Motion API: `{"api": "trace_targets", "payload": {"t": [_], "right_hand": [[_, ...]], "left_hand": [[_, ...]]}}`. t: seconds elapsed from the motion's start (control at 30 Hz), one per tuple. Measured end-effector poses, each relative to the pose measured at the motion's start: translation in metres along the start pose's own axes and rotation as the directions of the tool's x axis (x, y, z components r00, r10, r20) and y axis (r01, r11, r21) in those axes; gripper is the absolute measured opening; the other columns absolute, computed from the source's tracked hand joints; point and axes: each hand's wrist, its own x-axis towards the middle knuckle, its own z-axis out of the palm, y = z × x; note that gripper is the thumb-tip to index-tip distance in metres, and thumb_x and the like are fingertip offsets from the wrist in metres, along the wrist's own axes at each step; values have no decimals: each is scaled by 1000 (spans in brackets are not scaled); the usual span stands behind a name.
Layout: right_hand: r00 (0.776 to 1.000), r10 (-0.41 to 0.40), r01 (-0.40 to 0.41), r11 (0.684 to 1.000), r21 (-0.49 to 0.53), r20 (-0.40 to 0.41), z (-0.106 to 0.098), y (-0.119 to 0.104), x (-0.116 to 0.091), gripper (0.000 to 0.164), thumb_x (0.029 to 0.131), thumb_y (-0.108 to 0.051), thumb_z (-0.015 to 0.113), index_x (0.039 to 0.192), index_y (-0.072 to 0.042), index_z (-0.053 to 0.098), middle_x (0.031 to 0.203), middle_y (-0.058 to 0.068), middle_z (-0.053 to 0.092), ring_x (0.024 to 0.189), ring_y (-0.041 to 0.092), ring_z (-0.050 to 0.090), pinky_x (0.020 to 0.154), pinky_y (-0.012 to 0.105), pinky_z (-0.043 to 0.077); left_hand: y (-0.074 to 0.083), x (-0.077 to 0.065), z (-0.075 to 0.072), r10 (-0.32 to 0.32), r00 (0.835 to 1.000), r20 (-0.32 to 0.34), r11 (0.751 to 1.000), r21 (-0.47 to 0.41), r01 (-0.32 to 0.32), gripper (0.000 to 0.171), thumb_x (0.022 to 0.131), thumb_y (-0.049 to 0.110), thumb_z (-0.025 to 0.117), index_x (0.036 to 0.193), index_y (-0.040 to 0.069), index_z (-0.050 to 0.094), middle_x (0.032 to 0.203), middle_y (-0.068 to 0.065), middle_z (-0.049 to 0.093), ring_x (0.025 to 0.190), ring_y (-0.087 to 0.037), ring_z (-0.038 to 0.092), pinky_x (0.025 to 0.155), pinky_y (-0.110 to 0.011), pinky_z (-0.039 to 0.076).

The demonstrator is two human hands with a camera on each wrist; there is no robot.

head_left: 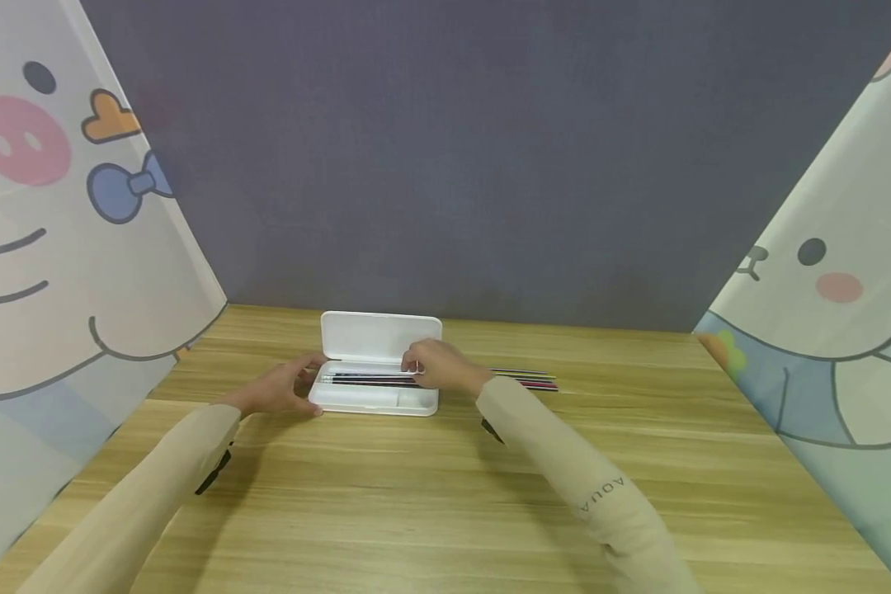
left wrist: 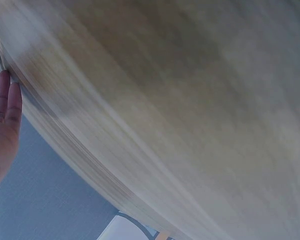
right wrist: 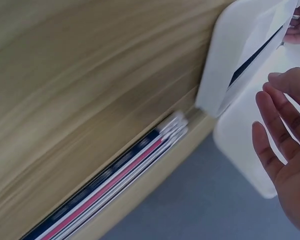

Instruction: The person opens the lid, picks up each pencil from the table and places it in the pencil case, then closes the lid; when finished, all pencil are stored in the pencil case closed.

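A white pencil case [head_left: 374,411] lies with its lid [head_left: 364,334] raised at the back of the wooden table. Dark pencils [head_left: 371,380] lie lengthwise inside it. My left hand [head_left: 278,388] holds the case's left end, thumb at the front corner and fingers at the back. In the left wrist view only part of this hand [left wrist: 4,120] shows. Over the case's right end is my right hand [head_left: 441,365]. In the right wrist view its fingers [right wrist: 277,127] are loosely bent, thumb tip close to the index fingertip, and nothing shows between them.
To the right of the case, several more pencils [head_left: 527,379], dark, red and yellow, lie together on the table [head_left: 386,495]. A grey panel [head_left: 445,165] rises behind the table. Cartoon-printed sheets [head_left: 59,264] stand at both sides.
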Motion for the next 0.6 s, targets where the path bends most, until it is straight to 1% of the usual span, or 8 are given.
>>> {"api": "trace_targets", "payload": {"t": [0.13, 0.37, 0.6], "right_hand": [[1000, 23, -23, 1000, 17, -1, -4, 9, -16, 14, 77, -2, 64, 90, -8, 67, 83, 2, 64, 77, 14, 57, 68, 22, 45], [998, 29, -29, 1000, 10, -53, -4, 30, -43, 10, 76, -4, 66, 86, -5, 67, 79, 4, 64, 73, 14, 55, 64, 21, 45], [996, 91, -90, 996, 26, -18, -5, 46, -67, 13, 75, -2, 66, 86, -9, 67, 78, 1, 60, 71, 10, 51, 62, 23, 42]], "left_hand": [[-1, 1, 0, 3, 1000, 2, 1000, -1, -3, 81, 68, 25, 80, 130, -2, 35, 127, -29, 47, 107, -41, 53, 88, -52, 45], [1, -1, -2, 0, 1000, 12, 1000, -2, 0, 82, 69, 25, 80, 131, -2, 34, 128, -31, 46, 108, -42, 53, 88, -53, 44], [2, -2, -2, -1, 1000, 12, 1000, -16, 1, 80, 69, 24, 80, 130, -2, 35, 128, -31, 46, 109, -43, 52, 89, -54, 44]]}}
